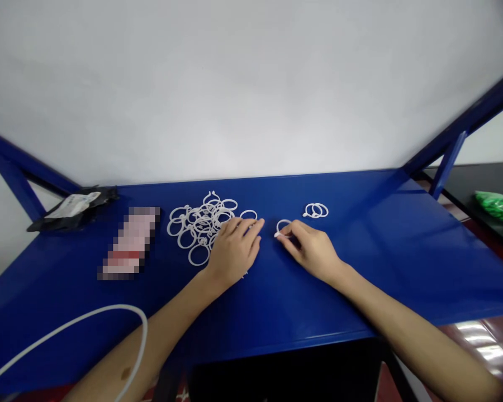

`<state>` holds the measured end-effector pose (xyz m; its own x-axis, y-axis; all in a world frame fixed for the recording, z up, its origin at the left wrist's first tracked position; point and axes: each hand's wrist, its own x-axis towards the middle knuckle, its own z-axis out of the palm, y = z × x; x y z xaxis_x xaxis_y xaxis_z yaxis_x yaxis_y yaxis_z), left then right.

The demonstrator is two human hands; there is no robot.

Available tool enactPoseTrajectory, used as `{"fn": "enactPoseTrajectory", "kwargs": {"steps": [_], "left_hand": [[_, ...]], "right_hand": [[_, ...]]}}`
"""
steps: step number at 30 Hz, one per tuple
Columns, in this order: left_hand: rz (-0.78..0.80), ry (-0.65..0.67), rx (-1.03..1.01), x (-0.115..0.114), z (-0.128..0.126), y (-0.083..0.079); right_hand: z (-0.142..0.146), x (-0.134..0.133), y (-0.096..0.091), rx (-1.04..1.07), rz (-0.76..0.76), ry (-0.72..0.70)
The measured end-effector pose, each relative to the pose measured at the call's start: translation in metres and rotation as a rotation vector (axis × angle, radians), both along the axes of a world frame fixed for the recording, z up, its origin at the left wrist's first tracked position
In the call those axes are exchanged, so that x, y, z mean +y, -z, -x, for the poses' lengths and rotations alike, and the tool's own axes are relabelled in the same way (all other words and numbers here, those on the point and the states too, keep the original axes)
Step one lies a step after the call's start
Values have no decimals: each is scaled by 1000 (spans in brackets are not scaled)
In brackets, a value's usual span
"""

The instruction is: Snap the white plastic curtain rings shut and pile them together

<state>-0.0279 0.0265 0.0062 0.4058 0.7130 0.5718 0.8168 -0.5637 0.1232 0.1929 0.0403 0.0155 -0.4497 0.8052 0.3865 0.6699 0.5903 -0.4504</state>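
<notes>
A loose pile of white rings (199, 254) with small knobs lies left of centre on the blue table (276, 312). My left hand (235, 248) rests over the pile's right side, fingers stretched out and hiding some of the rings. Just above its fingertips shows a single white ring (248, 211). Further right, my right hand (312, 245) pinches a white ring (278, 228) between thumb and fingers, close to the tabletop. Beyond that hand, two or so white rings (324, 211) overlap on the table.
A blurred pink item (134, 237) lies left of the pile, with a black plastic package (77, 209) behind it. A white cable (88, 316) loops over my left forearm. Blue braces (448, 164) flank the table, and a green bag (501, 207) sits at far right.
</notes>
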Motion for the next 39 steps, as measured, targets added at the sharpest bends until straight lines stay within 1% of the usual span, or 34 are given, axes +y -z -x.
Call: {"fn": "enactPoseTrajectory", "kwargs": {"steps": [3, 5, 6, 9, 13, 16, 19, 21, 24, 26, 29, 31, 34, 39], "left_hand": [[47, -88, 47, 7, 8, 6], [77, -105, 61, 9, 11, 9], [83, -108, 60, 9, 11, 10], [84, -112, 41, 10, 12, 12], [91, -108, 42, 10, 12, 10], [90, -71, 28, 8, 10, 6], [85, -24, -17, 2, 5, 0], [91, 27, -56, -3, 1, -5], [131, 166, -127, -11, -5, -10], [162, 249, -153, -15, -8, -13], [194, 302, -156, -20, -11, -15], [212, 308, -156, -21, -12, -16], [226, 304, -150, -21, -12, -16], [192, 275, -138, -21, -12, -12]], "right_hand": [[-16, 13, -2, -150, -103, 205], [-26, 21, -2, -232, -127, 334], [-31, 25, -2, -265, -127, 375], [-38, 30, -1, -315, -104, 421], [-33, 27, -4, -290, -99, 417], [-26, 21, -6, -254, -116, 348], [-18, 13, -7, -182, -94, 190], [-13, 7, -7, -102, -43, 64], [-5, -4, -6, 34, 55, -92], [-1, -10, -6, 99, 104, -165], [1, -14, -5, 147, 159, -261], [1, -15, -5, 171, 200, -293], [1, -15, -5, 198, 242, -282], [3, -15, -7, 225, 250, -264]]}}
